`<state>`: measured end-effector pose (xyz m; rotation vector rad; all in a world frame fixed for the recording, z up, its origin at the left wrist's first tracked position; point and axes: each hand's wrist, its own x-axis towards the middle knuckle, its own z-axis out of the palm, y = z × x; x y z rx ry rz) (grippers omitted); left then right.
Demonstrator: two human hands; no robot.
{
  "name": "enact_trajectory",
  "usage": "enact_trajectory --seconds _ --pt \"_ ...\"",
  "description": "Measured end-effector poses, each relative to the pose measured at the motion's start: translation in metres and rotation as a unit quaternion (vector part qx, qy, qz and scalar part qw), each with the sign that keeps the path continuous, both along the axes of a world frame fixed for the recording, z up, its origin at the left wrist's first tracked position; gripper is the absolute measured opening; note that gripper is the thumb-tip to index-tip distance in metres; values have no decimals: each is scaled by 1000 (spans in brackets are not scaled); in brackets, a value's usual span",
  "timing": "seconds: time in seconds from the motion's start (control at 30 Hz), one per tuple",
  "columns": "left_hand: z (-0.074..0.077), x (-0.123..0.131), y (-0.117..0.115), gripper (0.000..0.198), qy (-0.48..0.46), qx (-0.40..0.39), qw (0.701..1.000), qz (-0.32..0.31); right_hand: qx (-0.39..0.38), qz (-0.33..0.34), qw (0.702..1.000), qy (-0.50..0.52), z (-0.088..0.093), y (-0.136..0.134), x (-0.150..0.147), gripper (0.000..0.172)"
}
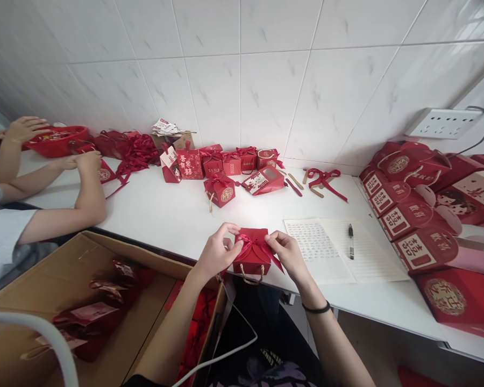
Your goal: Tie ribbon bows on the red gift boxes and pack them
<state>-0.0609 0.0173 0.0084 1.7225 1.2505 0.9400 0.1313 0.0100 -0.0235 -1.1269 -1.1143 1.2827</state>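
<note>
A small red gift box [252, 265] with a gold rope handle [251, 278] sits at the table's near edge in front of me. Across its top lies a dark pink ribbon bow [253, 244]. My left hand [221, 248] pinches the bow's left loop between thumb and fingers. On the other side, my right hand [284, 250] pinches the ribbon at the bow's right, thumb against index finger. The fingertips of both hands are close to the box top. Just right of my right hand lies an open notebook [367, 244] with handwriting on its left page and a black pen [350, 241] on the right.
Several finished-looking red boxes [226, 194] stand near the tiled wall, beside loose ribbon [326, 178]. More boxes [421, 250] are stacked at right under a power strip [443, 123]. A cardboard carton [161, 244] is at lower left. Another person's hands [83, 161] work at far left.
</note>
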Motion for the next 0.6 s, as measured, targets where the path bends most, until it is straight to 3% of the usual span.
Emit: enact_trajectory --seconds 0.07,0.13,0.37,0.6 --pt "0 -6 1 29 -12 -10 998 -53 2 1 1000 3 -1 0 0 43" --pt "0 -11 3 29 -3 -13 998 -69 3 3 1000 3 -1 0 0 43" --pt "-5 0 4 20 10 37 999 18 0 2 1000 6 -1 0 -1 42" --pt "-1 10 2 17 14 64 998 21 3 4 1000 2 -1 0 1 41"
